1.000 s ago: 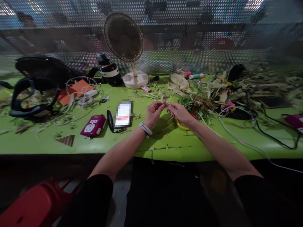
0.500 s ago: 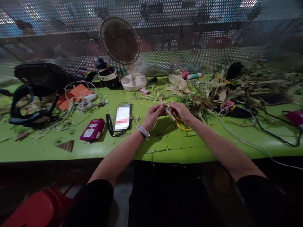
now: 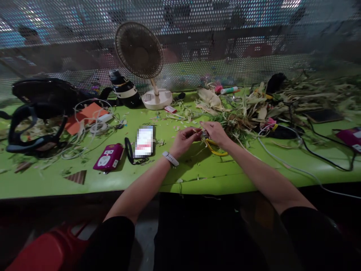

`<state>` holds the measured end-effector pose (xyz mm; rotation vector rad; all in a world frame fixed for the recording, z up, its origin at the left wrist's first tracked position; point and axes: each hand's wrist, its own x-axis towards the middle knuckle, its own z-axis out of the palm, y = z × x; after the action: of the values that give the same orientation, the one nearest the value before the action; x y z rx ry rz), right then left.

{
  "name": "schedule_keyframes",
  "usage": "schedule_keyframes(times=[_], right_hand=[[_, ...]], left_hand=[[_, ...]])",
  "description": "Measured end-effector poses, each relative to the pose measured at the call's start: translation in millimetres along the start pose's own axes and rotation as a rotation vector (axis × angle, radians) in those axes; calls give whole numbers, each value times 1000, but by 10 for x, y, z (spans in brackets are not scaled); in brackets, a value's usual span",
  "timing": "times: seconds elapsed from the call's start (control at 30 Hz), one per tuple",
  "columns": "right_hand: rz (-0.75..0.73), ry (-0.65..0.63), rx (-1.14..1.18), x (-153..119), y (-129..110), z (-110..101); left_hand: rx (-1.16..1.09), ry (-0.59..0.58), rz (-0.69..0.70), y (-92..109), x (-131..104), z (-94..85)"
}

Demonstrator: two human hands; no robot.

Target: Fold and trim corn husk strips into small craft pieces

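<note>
My left hand (image 3: 184, 141), with a pale watch band at the wrist, is closed in a pinch over the green table (image 3: 180, 173). A small pale piece, seemingly dried husk (image 3: 195, 130), shows at its fingertips. My right hand (image 3: 214, 133) is beside it, fingers curled and almost touching the left fingertips. Under the right hand a tool with yellow looped handles (image 3: 216, 148) sticks out toward me, and a bit of metal shows near the fingers. The fingers hide most of the tool, so its exact kind is unclear, as is what the right fingertips pinch.
Dried husks and grass (image 3: 254, 113) heap up at the right, among cables. A fan (image 3: 156, 98), a dark bottle (image 3: 125, 92) and a perforated metal screen (image 3: 197, 49) stand behind. Leftward lie a phone (image 3: 144, 141), a purple power adapter (image 3: 108, 158), orange paper (image 3: 84, 116) and a black strapped headset (image 3: 34, 145).
The pale husk strip that hung between my hands is now mostly out of sight. My fingertips have shifted slightly, and metal has come into view by the right fingers. The view has turned a little.
</note>
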<state>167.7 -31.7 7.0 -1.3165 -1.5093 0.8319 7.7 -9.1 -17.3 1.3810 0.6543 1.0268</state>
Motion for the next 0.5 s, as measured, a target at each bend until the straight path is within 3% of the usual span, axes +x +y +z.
schedule_keyframes(times=[0.23, 0.5], right_hand=[[-243, 49, -236, -34, -32, 17], [-432, 156, -423, -117, -27, 127]], left_hand=[[82, -90, 5, 29, -26, -9], [190, 18, 97, -17, 18, -18]])
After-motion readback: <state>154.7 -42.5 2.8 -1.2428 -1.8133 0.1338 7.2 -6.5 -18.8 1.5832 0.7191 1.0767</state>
